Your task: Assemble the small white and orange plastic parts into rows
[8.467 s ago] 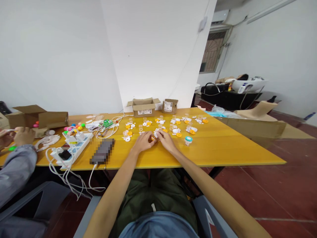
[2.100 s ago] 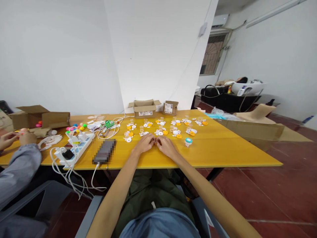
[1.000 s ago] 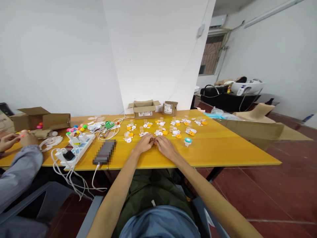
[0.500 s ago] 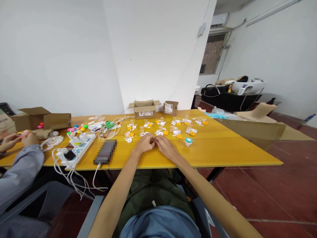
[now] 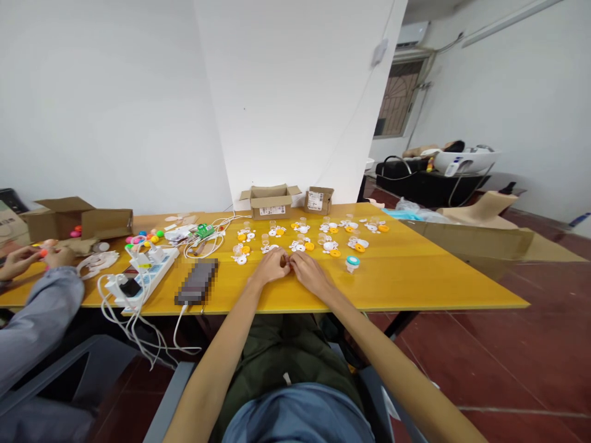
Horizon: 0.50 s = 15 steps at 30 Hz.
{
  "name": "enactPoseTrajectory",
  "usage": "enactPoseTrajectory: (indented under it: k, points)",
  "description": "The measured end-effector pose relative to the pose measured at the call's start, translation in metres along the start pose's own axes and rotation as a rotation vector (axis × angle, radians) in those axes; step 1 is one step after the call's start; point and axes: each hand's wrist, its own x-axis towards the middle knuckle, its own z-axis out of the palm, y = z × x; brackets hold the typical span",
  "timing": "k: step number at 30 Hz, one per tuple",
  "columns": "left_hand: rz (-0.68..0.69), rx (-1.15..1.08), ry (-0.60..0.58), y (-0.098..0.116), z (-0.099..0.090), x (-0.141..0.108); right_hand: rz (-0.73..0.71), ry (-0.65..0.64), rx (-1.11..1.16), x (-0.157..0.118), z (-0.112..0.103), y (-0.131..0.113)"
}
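Note:
My left hand and my right hand meet just above the yellow table, fingertips pinched together. Whatever lies between them is hidden or too small to name. Just beyond my fingers spread several small groups of parts: clear plastic cups, white discs and yellow-orange rings. To the right of my right hand stands a small clear container with a turquoise-rimmed lid.
Two cardboard boxes, one open and one smaller, stand by the wall. Left of me lie a dark blurred-out device, a white power strip with cables and coloured balls. A co-worker's hands handle an orange piece at far left.
My hands stay together in nearly the same place, with slight finger movement. The view has shifted a little. The co-worker's hands have moved slightly around the orange piece.

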Motion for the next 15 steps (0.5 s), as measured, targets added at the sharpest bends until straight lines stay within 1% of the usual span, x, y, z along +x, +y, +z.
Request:
enactPoseTrajectory:
  k: [5,10,12,15]
  points:
    - [-0.037,-0.030,-0.003,0.002,-0.001,0.000,0.034,-0.046,-0.084,0.001,-0.003,-0.004]
    - [-0.072,-0.065,0.018,0.001,-0.002,0.002,0.096,-0.111,-0.152,0.001,-0.011,-0.014]
    - [-0.082,-0.064,0.036,-0.001,-0.003,0.003,0.104,-0.123,-0.154,0.001,-0.015,-0.019]
    - [-0.109,-0.029,0.093,-0.006,-0.004,0.004,0.123,-0.135,-0.158,0.002,-0.019,-0.023]
